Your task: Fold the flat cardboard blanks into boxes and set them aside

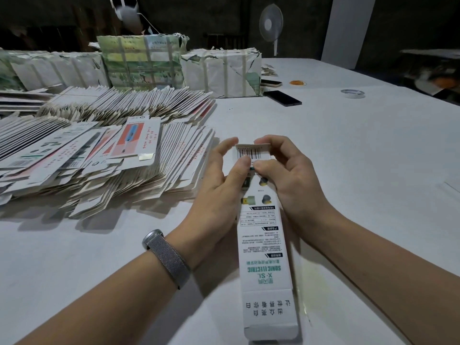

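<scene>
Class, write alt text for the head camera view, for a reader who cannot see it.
Two hands, left hand and right hand, hold a long white printed box over a white table, folding its far barcode flap. Piles of flat blanks lie to the left, wrapped bundles behind, with a phone and tape roll farther off.

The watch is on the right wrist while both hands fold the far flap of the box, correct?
Not quite: the head view shows the watch on the left wrist. Both the left hand and right hand do fold the far flap of the box.
</scene>
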A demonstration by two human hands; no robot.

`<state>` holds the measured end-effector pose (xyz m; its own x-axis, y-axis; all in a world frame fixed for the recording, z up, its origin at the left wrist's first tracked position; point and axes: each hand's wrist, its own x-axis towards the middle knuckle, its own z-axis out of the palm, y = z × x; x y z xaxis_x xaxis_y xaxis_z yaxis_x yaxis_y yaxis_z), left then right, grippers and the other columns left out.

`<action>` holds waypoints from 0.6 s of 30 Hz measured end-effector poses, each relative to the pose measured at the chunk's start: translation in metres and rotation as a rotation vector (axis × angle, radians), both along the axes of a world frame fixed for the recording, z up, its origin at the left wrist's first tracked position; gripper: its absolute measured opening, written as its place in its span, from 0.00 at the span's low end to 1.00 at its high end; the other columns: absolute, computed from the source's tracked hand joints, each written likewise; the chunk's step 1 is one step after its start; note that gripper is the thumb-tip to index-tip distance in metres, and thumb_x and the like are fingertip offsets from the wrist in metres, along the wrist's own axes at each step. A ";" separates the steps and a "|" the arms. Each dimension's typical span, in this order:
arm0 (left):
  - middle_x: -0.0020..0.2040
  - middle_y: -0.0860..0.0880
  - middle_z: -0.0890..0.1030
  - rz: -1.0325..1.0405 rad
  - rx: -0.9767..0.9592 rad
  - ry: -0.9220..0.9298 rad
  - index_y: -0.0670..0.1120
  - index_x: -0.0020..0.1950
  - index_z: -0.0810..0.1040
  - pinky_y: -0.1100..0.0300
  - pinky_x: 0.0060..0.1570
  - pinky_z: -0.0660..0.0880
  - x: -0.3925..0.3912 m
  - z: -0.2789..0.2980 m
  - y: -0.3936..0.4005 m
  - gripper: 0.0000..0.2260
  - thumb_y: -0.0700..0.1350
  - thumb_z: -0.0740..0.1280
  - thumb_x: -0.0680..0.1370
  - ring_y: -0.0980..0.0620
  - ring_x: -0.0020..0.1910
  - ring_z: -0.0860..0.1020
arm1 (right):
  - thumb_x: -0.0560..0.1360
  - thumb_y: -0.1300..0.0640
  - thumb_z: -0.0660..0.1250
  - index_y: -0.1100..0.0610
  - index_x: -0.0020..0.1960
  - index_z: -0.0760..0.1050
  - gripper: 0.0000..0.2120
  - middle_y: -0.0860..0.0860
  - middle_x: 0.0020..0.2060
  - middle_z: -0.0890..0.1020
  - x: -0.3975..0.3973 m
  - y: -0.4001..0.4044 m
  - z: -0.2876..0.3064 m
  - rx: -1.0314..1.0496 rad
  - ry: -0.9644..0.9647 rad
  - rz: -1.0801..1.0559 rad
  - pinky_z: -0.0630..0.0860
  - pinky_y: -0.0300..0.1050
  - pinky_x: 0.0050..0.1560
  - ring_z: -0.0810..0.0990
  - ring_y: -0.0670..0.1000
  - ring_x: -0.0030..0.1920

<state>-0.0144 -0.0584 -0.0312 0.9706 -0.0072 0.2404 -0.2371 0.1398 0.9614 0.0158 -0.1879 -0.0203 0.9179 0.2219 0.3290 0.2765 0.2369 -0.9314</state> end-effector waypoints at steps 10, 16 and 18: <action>0.39 0.47 0.84 -0.016 -0.053 -0.003 0.64 0.51 0.76 0.57 0.33 0.77 0.003 -0.001 0.000 0.06 0.53 0.64 0.77 0.50 0.33 0.82 | 0.71 0.61 0.66 0.52 0.52 0.77 0.11 0.49 0.40 0.82 -0.003 -0.002 0.001 -0.002 -0.039 0.006 0.80 0.46 0.40 0.80 0.51 0.37; 0.38 0.44 0.83 -0.036 -0.091 0.003 0.59 0.56 0.74 0.53 0.35 0.76 0.004 -0.001 0.001 0.09 0.52 0.66 0.76 0.47 0.32 0.80 | 0.73 0.62 0.64 0.54 0.46 0.79 0.07 0.47 0.36 0.81 -0.006 0.000 0.001 -0.010 -0.074 0.040 0.79 0.43 0.39 0.79 0.50 0.36; 0.38 0.43 0.83 -0.025 -0.095 0.012 0.58 0.58 0.73 0.52 0.38 0.76 0.004 -0.001 0.000 0.10 0.51 0.68 0.78 0.46 0.32 0.79 | 0.73 0.62 0.64 0.52 0.43 0.79 0.07 0.48 0.36 0.82 -0.006 0.001 0.000 -0.016 -0.079 0.035 0.79 0.42 0.39 0.80 0.50 0.36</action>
